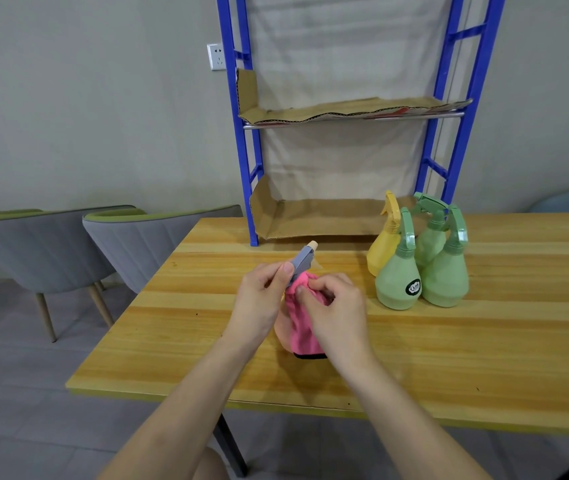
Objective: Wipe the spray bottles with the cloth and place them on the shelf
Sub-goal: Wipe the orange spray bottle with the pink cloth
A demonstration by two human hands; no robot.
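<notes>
Four spray bottles, one yellow bottle point(385, 245) and three green bottles point(399, 284), stand in a tight cluster on the right of the wooden surface point(501, 348), just in front of the blue shelf point(253, 188). A fifth, a peach bottle point(281, 332) with a grey-blue spray head point(302, 261), gets its wipe at centre. The left hand point(260, 301) pinches the spray head between thumb and fingers, steadying the bottle, which leans toward the shelf. The right hand point(336, 308) is curled round the pink cloth point(302, 329), which is bunched at the bottle's neck and drapes over its body, hiding most of it. Neither cardboard-lined level, the lower tier point(328, 220) nor the upper tier point(345, 110), holds a bottle, so the job appears to be on its first bottle, with the wiping step in hand. The next move likely calls for finishing the pass over the body, freeing the cloth, then carrying the bottle upright past the cluster to the lower tier, set to one side to leave room for the rest.
</notes>
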